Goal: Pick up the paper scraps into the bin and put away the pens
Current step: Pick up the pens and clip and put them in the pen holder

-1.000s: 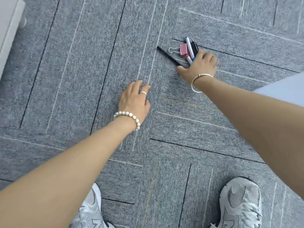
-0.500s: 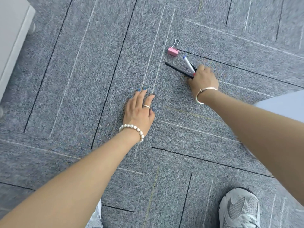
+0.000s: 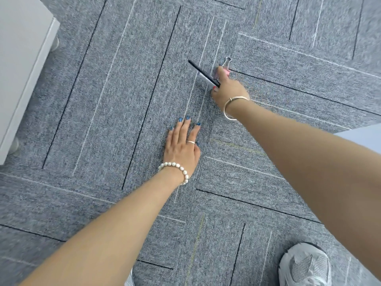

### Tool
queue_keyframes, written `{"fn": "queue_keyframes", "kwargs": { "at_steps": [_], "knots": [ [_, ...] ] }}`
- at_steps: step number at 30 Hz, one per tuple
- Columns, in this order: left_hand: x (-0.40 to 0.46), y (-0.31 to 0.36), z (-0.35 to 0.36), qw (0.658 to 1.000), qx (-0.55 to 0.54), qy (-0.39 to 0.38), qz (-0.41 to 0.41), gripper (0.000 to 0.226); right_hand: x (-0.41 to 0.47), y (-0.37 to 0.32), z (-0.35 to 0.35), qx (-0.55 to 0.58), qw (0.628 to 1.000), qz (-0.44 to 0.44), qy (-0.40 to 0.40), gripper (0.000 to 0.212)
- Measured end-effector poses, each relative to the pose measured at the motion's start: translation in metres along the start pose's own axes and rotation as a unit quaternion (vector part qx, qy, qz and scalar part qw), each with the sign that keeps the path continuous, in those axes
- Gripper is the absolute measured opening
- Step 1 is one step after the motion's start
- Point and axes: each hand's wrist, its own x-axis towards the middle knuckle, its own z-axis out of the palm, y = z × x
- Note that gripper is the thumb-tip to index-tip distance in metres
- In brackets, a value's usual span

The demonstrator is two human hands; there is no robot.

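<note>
My right hand (image 3: 227, 90) grips a bundle of pens (image 3: 203, 74), a black one and a white one, that stick out up and to the left just above the grey carpet. Its fingertips reach onto a pink binder clip (image 3: 226, 66) lying on the carpet; whether they hold the clip I cannot tell. My left hand (image 3: 182, 145) lies flat on the carpet with straight fingers, nearer to me and to the left of the right hand. No paper scraps and no bin are in view.
A white cabinet (image 3: 24, 65) on small round feet stands at the far left. My grey sneaker (image 3: 305, 265) is at the lower right. A pale sheet-like edge (image 3: 362, 137) shows at the right border.
My right hand lifted the pens and swung them to point up-left, then reached forward onto the pink clip. The left hand stayed flat on the carpet. The view shifted slightly.
</note>
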Motion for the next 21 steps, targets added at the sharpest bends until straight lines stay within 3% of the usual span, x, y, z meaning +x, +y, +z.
{"fn": "queue_keyframes", "kwargs": {
  "at_steps": [4, 7, 12, 17, 21],
  "knots": [
    [0.0, -0.006, -0.01, 0.995, -0.09, 0.045, 0.007, 0.045, -0.035, 0.0, 0.012, 0.053, 0.998, 0.024, 0.005, 0.04],
    [-0.004, -0.017, -0.015, 0.981, -0.161, 0.108, -0.03, 0.035, -0.095, 0.01, 0.026, 0.051, 0.998, 0.025, -0.038, 0.04],
    [-0.028, -0.033, -0.012, 0.985, -0.126, 0.121, -0.017, 0.03, -0.185, 0.026, 0.044, 0.009, 0.99, 0.001, -0.138, 0.04],
    [-0.064, -0.014, 0.002, 0.99, -0.077, 0.093, 0.068, 0.032, -0.203, 0.036, 0.049, 0.072, 0.995, 0.0, -0.076, 0.043],
    [-0.065, 0.013, 0.007, 0.985, -0.027, 0.047, 0.161, 0.043, -0.203, 0.053, 0.046, 0.045, 0.999, 0.004, -0.02, 0.035]
  ]
}}
